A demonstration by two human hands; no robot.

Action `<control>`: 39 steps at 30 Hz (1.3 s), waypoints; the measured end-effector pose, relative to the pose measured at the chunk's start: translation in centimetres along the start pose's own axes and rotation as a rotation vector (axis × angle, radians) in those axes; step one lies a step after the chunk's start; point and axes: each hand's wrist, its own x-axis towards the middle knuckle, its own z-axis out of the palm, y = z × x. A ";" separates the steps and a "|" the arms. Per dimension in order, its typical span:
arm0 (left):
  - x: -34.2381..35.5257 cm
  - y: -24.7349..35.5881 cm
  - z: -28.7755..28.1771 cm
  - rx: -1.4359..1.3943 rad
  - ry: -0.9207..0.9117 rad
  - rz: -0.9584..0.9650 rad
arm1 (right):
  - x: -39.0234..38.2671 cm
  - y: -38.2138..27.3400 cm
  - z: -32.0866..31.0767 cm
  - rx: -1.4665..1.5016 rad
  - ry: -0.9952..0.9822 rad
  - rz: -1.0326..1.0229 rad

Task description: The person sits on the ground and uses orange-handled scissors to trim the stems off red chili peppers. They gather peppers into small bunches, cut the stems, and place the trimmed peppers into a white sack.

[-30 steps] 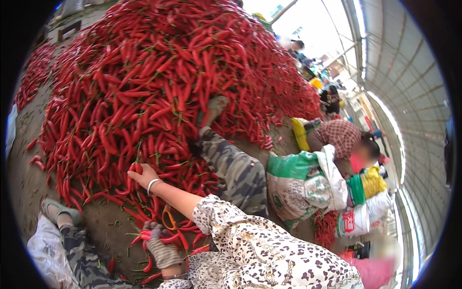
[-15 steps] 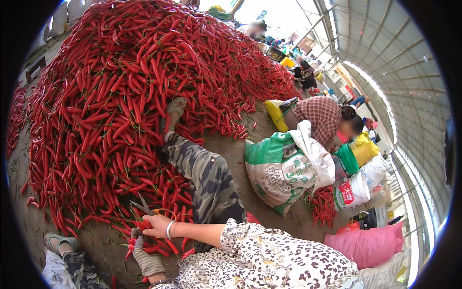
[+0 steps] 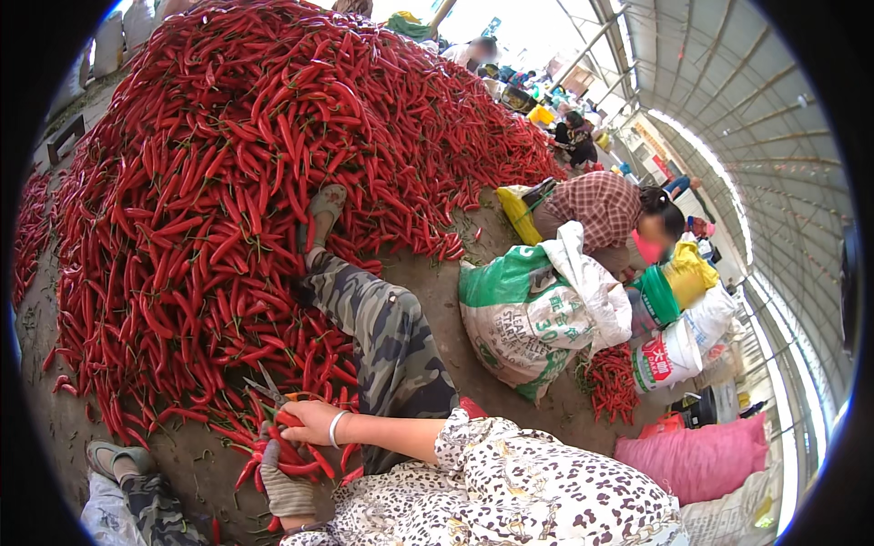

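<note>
My right hand, bare with a bracelet, is closed on a red pepper above my left hand. Just beyond its fingers are orange-handled scissors; whether it touches them is unclear. My left hand, in a striped grey glove with exposed fingertips, is closed around red peppers. Both are between my camouflage-clad legs, at the near edge of a large red pepper heap, with loose peppers and stems on the ground around them.
A co-worker in a checked top bends at the right beside a green-white sack, a yellow sack, a white bucket and a pink sack. More people sit farther back. My right foot rests on the heap.
My right hand has come down from the heap to beside my gloved left hand. The scissors' blades now show, pointing away. The view has swung, shifting the scene leftward.
</note>
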 end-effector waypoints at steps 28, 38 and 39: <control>-2.9 -3.4 -1.9 0.328 -0.128 -0.394 | -3.6 4.1 2.0 0.493 -0.232 0.033; -3.4 -3.5 0.0 0.489 -0.205 -0.344 | -5.1 0.9 0.7 0.660 -0.462 -0.134; -3.5 -3.5 0.1 0.489 -0.206 -0.337 | -5.3 0.7 0.7 0.664 -0.460 -0.128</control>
